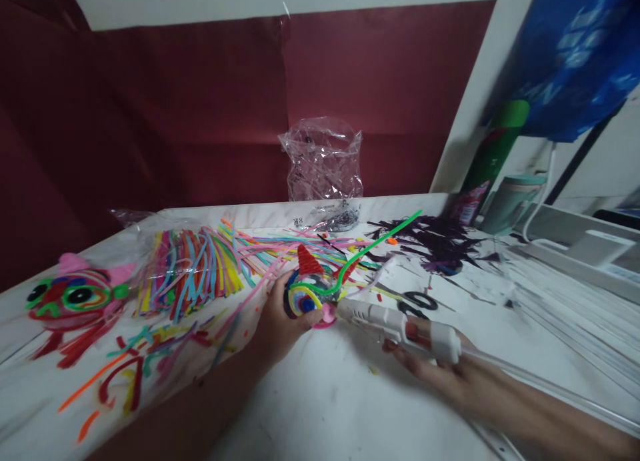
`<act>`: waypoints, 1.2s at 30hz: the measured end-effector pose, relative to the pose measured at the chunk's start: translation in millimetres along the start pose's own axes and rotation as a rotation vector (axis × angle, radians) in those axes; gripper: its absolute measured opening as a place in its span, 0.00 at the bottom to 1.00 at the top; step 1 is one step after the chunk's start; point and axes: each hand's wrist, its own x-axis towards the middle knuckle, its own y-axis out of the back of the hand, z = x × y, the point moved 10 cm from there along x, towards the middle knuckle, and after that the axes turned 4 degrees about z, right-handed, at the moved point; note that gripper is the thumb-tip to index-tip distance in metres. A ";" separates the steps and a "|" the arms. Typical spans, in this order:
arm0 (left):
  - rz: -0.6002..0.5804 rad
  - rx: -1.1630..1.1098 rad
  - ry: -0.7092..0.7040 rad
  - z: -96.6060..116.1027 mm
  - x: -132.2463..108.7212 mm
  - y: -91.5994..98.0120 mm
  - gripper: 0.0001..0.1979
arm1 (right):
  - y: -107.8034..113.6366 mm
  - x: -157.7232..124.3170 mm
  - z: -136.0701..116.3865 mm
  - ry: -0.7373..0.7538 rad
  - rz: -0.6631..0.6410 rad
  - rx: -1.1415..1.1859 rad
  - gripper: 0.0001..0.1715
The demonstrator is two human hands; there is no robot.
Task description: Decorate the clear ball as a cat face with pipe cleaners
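My left hand (280, 317) is closed around a small animal head craft (311, 294), covered in coloured pipe cleaners with red pointed ears. A long green pipe cleaner (377, 246) curves over its face, its free end sticking up to the right. In my right hand (440, 374) is a white hot glue gun (395, 324), with a clear glue stick (550, 386) coming out of its back. The nozzle is at the craft's pink nose area; whether it touches is too small to tell.
A finished-looking pink and red animal head (75, 294) stands at left. Bundled pipe cleaners (190, 267) and cut scraps (130, 367) lie beside it. Black-handled scissors (420, 302), dark purple strands (435, 237), a clear plastic bag (325, 161) and glue sticks (575, 321) are further off.
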 end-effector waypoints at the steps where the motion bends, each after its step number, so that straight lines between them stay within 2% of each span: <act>1: 0.002 -0.003 0.005 -0.7 0.0 0.4 0.36 | -0.3 0.4 1.7 -0.017 -0.008 0.018 0.11; 8: -0.029 -0.053 0.016 0.8 -1.6 -1.5 0.37 | -4.7 2.5 10.5 -0.136 -0.100 0.090 0.10; 15: -0.021 -0.025 0.002 -2.5 -0.1 -1.3 0.38 | -9.3 2.6 12.2 -0.161 -0.124 0.160 0.10; 26: -0.004 -0.014 0.008 0.1 -1.6 -0.1 0.40 | -3.1 1.5 12.9 -0.160 -0.057 0.160 0.10; 30: 0.000 -0.010 -0.004 -1.4 -1.3 0.0 0.39 | -6.1 1.3 12.8 -0.169 -0.100 0.142 0.11; 36: 0.000 -0.043 0.005 -3.6 0.4 0.0 0.38 | 3.3 -2.9 18.5 -0.196 0.007 0.088 0.08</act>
